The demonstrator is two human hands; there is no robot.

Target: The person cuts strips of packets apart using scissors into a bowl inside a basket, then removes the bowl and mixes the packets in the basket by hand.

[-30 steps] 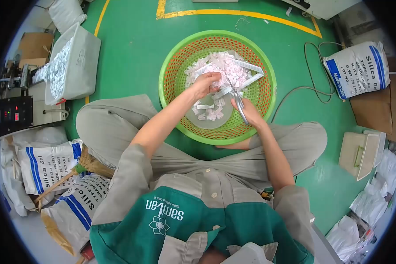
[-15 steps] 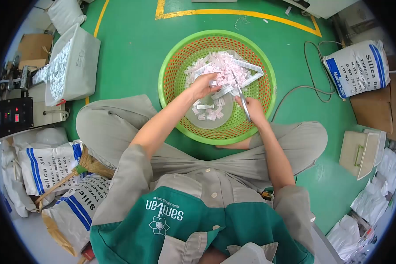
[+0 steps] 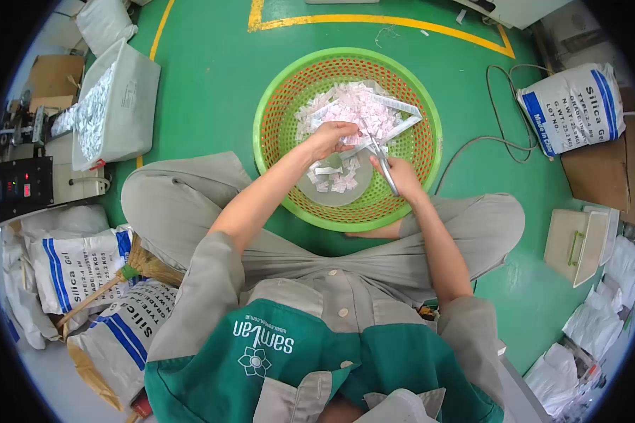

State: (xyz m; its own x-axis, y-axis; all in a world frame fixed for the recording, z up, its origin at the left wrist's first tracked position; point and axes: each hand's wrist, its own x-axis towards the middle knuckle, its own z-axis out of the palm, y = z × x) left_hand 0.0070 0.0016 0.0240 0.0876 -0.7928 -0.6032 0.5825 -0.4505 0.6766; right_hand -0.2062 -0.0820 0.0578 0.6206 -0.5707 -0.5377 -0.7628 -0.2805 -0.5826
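Note:
Between my knees stands a round green plastic basket [image 3: 278, 190] with an orange-red inner mesh. A heap of small pale pink and white printed packets [image 3: 363, 106] fills its far part. My left hand [image 3: 331, 139] is over the basket, fingers pinched on a packet strip [image 3: 348, 140]. My right hand [image 3: 401, 178] grips metal scissors [image 3: 384, 166], their blades pointing at the strip near my left fingertips. Beneath my hands, a translucent round bowl [image 3: 331, 199] inside the basket holds several cut packets [image 3: 340, 182]. A longer white strip [image 3: 404, 125] lies bent at the heap's right side.
A grey bin [image 3: 137, 106] of packets stands at the far left. Silica gel sacks [image 3: 85, 264] and a straw broom [image 3: 152, 266] lie by my left knee. Another sack [image 3: 573, 109], a cable [image 3: 483, 141] and a beige container [image 3: 570, 243] are on the right.
The scissors have moved slightly left and down, and their blades look closer together beside my left fingers. My left hand has turned slightly, with its fingertips further right.

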